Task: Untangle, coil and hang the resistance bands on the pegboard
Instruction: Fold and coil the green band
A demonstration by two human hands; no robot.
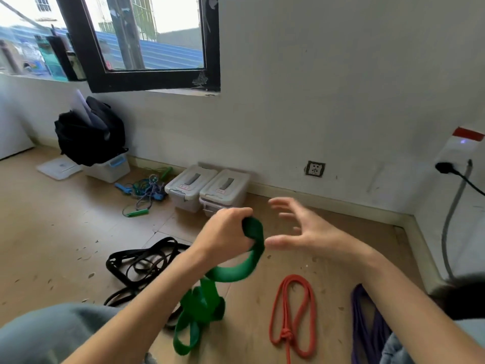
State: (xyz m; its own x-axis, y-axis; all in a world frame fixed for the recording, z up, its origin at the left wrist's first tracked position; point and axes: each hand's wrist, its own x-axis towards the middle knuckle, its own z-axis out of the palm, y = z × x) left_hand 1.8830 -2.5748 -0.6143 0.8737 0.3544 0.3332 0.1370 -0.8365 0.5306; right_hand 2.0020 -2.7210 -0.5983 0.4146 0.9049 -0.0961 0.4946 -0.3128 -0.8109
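My left hand [227,231] grips the top of a wide green resistance band [210,295], which hangs down in tangled loops to the wooden floor. My right hand [301,228] hovers just right of the band with its fingers spread, touching nothing. On the floor lie a tangled black band [139,261] to the left, an orange-red band [292,313] with a knot near its bottom, and a purple band [366,324] at the right. No pegboard is in view.
Two lidded plastic boxes [207,190] stand against the wall, with jump ropes [147,190] beside them. A black backpack [89,132] sits on a white bin at the left. A wall socket [315,168] and a plugged cable [454,206] are at the right.
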